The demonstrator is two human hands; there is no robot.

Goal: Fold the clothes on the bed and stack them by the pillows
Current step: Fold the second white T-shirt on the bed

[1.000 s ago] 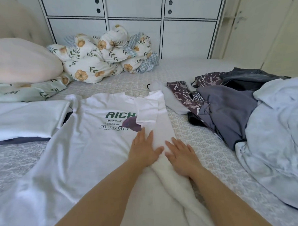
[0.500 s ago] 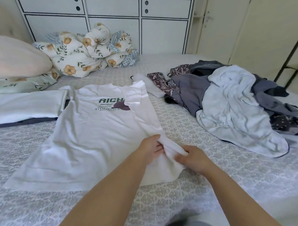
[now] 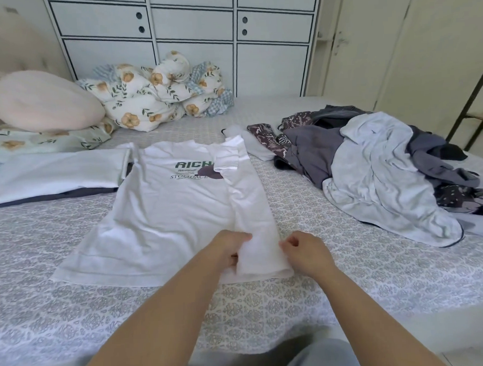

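While the white T-shirt (image 3: 164, 219) lies flat and front-up on the bed (image 3: 309, 296), its right side is folded inward as a long, soft panel that covers part of the green "RICH" lettering. The left hand (image 3: 229, 248) grips the inner edge of that panel near the hem, fingers (image 3: 244, 237) curled into the thin cotton. The right hand (image 3: 307, 249) pinches the panel's outer edge just opposite, with its fingers bent around the fabric (the fingertips themselves are partly hidden by the cloth). Both hands sit at the shirt's lower end, near each other with the folded strip between them.

The bedspread is pale grey with a repeating ornamental print. To the left of the shirt, touching its sleeve, lies 1 folded white garment (image 3: 54, 174) on top of a darker one, close to a rounded, fuzzy pink pillow (image 3: 43, 101) and a flat floral pillow (image 3: 47, 140). A bunched floral quilt (image 3: 153, 95) sits at the far side of the bed. To the right, well apart from the hands, a crumpled heap of unfolded clothes (image 3: 381, 171) mixes light blue, grey-purple and patterned dark fabrics. White panelled cabinets (image 3: 195, 32) stand behind the bed.
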